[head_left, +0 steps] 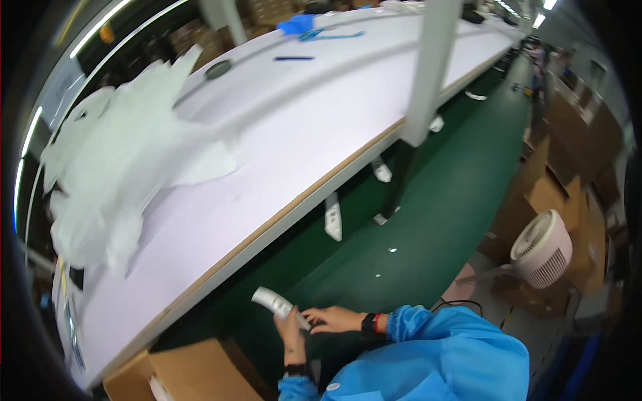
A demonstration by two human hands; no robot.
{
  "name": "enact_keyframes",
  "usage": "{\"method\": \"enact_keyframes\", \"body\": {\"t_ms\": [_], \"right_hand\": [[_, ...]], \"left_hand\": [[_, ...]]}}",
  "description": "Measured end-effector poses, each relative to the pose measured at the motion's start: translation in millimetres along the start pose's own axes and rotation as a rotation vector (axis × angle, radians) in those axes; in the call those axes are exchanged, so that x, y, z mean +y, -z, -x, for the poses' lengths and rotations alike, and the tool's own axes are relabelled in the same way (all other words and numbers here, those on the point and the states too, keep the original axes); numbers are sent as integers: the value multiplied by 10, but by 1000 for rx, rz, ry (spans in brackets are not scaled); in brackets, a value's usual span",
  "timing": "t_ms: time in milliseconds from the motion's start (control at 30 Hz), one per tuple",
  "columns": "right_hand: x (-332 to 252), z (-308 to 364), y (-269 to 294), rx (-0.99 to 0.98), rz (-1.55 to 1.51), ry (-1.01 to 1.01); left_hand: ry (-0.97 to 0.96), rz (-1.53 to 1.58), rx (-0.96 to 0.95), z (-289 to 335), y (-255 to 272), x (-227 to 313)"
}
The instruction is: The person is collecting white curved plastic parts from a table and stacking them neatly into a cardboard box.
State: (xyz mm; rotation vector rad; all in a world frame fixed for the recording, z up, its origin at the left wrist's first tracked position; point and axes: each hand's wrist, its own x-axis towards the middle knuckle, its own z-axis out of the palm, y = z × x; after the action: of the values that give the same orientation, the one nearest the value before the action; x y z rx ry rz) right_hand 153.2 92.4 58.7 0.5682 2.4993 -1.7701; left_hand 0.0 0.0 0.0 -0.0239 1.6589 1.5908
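Note:
A white, slightly curved handheld device [271, 301] with small dark markings is tilted above the green belt. My left hand [289, 329] is closed around its lower part. From the right, my right hand [336, 319] reaches the device's lower end, thumb and fingers bent around it; the exact contact is small and partly hidden. Similar white devices lie farther along the belt, partly under the table edge: one [332, 220] nearest, another [381, 170] beyond it.
The green conveyor belt [428, 220] runs away to the far right. Beside it, a long white table [301, 127] carries crumpled white sheeting [140, 154] and a grey post [433, 67]. An open cardboard box [200, 371] stands at lower left, a pink fan [543, 250] at right.

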Motion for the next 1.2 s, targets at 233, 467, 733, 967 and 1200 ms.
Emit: {"method": "enact_keyframes", "body": {"t_ms": [233,467,733,967,1200], "right_hand": [[94,-1408,239,1008,371,-10],[782,-2326,947,1004,215,-501],[894,-2752,979,1164,121,-647],[731,-2516,785,1096,-88,-510],[1076,-1793,431,767,-309,-361]], "left_hand": [[-126,-178,231,-329,2093,-485],[-152,-867,130,176,1952,-270],[47,-805,76,-5,2017,-355],[-14,-746,116,-418,2004,-572],[23,-122,-52,27,959,406]]}}
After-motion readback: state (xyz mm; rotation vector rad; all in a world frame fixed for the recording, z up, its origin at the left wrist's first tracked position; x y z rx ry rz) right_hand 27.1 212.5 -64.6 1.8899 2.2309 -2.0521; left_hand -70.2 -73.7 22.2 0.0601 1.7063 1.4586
